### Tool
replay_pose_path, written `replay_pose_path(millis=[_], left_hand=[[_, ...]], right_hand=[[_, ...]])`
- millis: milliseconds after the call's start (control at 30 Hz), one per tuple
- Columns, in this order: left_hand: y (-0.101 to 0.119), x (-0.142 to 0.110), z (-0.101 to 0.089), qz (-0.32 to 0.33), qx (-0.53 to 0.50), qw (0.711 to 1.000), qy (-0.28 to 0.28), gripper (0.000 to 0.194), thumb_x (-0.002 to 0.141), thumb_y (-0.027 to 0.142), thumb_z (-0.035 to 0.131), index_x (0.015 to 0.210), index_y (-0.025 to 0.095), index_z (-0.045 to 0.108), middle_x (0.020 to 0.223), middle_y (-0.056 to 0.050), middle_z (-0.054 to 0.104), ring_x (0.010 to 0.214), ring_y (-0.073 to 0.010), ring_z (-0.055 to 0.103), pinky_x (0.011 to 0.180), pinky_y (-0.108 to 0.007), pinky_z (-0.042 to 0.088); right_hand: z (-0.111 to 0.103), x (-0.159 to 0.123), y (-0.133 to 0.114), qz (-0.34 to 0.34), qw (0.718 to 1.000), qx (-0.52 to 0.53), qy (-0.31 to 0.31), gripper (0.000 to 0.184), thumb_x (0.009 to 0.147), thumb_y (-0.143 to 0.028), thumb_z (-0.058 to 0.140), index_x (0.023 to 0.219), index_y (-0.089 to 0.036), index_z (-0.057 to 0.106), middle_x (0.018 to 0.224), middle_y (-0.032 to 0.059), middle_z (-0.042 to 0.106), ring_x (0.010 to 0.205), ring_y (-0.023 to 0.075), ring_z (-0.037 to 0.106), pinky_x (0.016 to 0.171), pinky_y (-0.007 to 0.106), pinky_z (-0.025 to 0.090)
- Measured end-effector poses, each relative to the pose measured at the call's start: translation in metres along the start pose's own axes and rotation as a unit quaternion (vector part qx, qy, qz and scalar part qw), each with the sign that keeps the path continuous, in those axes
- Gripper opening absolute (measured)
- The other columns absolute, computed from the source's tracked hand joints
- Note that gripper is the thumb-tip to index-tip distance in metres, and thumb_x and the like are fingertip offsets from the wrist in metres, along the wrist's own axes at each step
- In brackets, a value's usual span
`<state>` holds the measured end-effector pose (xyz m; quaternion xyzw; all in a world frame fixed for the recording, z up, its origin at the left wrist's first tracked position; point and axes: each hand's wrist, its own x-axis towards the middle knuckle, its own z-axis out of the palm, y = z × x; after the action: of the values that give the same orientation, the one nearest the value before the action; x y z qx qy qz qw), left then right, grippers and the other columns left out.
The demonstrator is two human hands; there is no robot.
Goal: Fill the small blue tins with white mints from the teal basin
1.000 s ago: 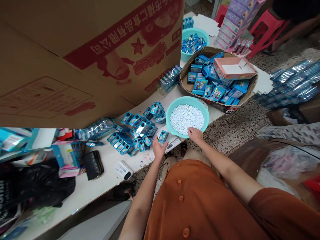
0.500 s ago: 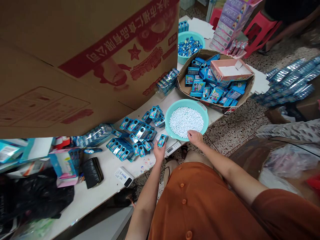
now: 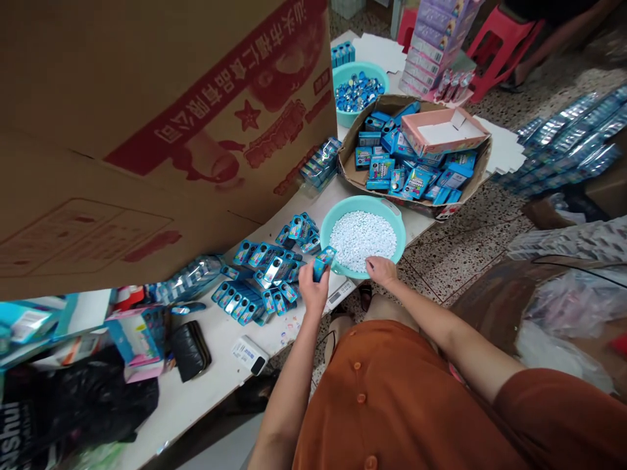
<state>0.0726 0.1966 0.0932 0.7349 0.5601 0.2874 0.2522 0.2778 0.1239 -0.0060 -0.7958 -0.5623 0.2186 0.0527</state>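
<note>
My left hand (image 3: 314, 287) grips a small blue box (image 3: 323, 262), tilted at the left rim of a turquoise basin (image 3: 402, 240). Small white pellets (image 3: 363, 236) cover the basin's bottom. At its near rim, my right hand (image 3: 383, 270) is closed with fingertips pinched over the pellets; whatever lies between them is too small to name. To the left of my left hand, many more blue boxes with round holes (image 3: 240, 300) stand and lie in a cluster on the table. A flat scale with a display (image 3: 341, 294) sits below the basin, partly hidden.
A large carton (image 3: 196, 143) walls off the left back. Behind the basin stand a cut carton (image 3: 416, 202) of blue boxes and another turquoise basin (image 3: 386, 81) of round pieces. A black wallet (image 3: 190, 350) and a white device (image 3: 249, 354) lie on the table (image 3: 220, 385).
My left hand has turned the small blue box, tilting it toward the basin. My right hand stays pinched at the near rim. The view has shifted slightly.
</note>
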Motion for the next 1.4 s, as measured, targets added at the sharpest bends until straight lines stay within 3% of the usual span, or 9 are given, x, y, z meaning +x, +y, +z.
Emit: replay_pose_path(millis=[133,267,400,500,633,833,967,1100,1400], left_hand=[[-0.004,-0.001,0.017,0.010,0.007,1.000,-0.014,0.036,0.080,0.034,0.060,0.112,0.019,0.058,0.100,-0.008,0.057,0.097,-0.0226,0.054,0.090,-0.034,0.043],[0.006,-0.001,0.018,0.012,0.008,0.999,-0.043,0.033,0.080,0.033,0.059,0.110,0.020,0.059,0.099,-0.008,0.058,0.098,-0.0235,0.053,0.091,-0.036,0.042],[0.010,-0.003,0.017,0.011,-0.004,1.000,-0.020,0.037,0.080,0.034,0.060,0.113,0.020,0.057,0.105,-0.009,0.057,0.102,-0.0235,0.053,0.094,-0.036,0.041],[0.007,-0.008,0.021,0.005,-0.005,0.999,-0.037,0.034,0.080,0.035,0.059,0.111,0.020,0.058,0.103,-0.008,0.059,0.100,-0.0229,0.054,0.092,-0.035,0.042],[0.001,-0.020,0.027,-0.059,-0.034,0.997,-0.031,0.037,0.077,0.040,0.062,0.108,0.019,0.057,0.101,-0.007,0.060,0.098,-0.0224,0.056,0.089,-0.034,0.044],[-0.006,-0.048,0.021,-0.168,-0.211,0.963,0.020,0.044,0.075,0.044,0.062,0.107,0.018,0.045,0.094,-0.005,0.059,0.087,-0.0176,0.060,0.081,-0.031,0.049],[-0.022,-0.063,0.008,-0.177,-0.159,0.970,0.046,0.046,0.072,0.045,0.065,0.103,0.019,0.044,0.092,-0.004,0.055,0.085,-0.0169,0.058,0.081,-0.031,0.048],[-0.048,-0.074,0.005,-0.191,-0.138,0.971,0.033,0.048,0.073,0.045,0.064,0.105,0.018,0.042,0.095,-0.006,0.055,0.087,-0.0178,0.058,0.081,-0.032,0.048],[-0.089,-0.076,0.024,-0.234,-0.072,0.968,0.060,0.044,0.072,0.043,0.064,0.104,0.017,0.047,0.092,-0.005,0.059,0.088,-0.0186,0.059,0.082,-0.032,0.048]], right_hand=[[-0.001,0.000,-0.001,0.001,1.000,0.005,-0.008,0.036,0.092,-0.035,0.032,0.103,-0.023,0.064,0.097,0.0053,0.069,0.089,0.0173,0.058,0.070,0.025,0.034],[-0.003,0.000,-0.001,0.003,1.000,0.006,-0.008,0.035,0.092,-0.034,0.033,0.103,-0.024,0.064,0.098,0.0051,0.069,0.090,0.0171,0.058,0.072,0.026,0.035],[-0.003,-0.001,0.000,-0.004,1.000,0.007,-0.010,0.035,0.092,-0.034,0.033,0.104,-0.024,0.064,0.098,0.0046,0.069,0.090,0.0171,0.058,0.072,0.026,0.036],[-0.002,-0.001,0.000,0.003,1.000,0.005,-0.006,0.035,0.092,-0.034,0.032,0.104,-0.024,0.064,0.098,0.0049,0.069,0.090,0.0173,0.058,0.071,0.026,0.035],[-0.002,-0.001,0.000,-0.004,1.000,0.005,-0.009,0.035,0.092,-0.034,0.033,0.103,-0.024,0.064,0.098,0.0051,0.068,0.090,0.0171,0.058,0.071,0.025,0.035],[-0.003,-0.001,0.000,-0.002,1.000,-0.007,-0.008,0.035,0.092,-0.035,0.032,0.101,-0.024,0.065,0.096,0.0043,0.068,0.088,0.0168,0.058,0.069,0.026,0.034],[-0.004,-0.002,0.000,0.002,1.000,-0.013,-0.011,0.035,0.092,-0.033,0.033,0.099,-0.024,0.065,0.095,0.0050,0.068,0.086,0.0165,0.057,0.067,0.025,0.033],[-0.004,-0.002,0.000,-0.003,1.000,-0.009,-0.005,0.035,0.092,-0.033,0.033,0.100,-0.023,0.065,0.094,0.0053,0.068,0.085,0.0169,0.057,0.067,0.025,0.033],[-0.002,-0.002,0.001,-0.002,1.000,-0.016,0.003,0.034,0.091,-0.033,0.034,0.094,-0.024,0.066,0.093,0.0047,0.068,0.080,0.0163,0.056,0.064,0.026,0.030]])
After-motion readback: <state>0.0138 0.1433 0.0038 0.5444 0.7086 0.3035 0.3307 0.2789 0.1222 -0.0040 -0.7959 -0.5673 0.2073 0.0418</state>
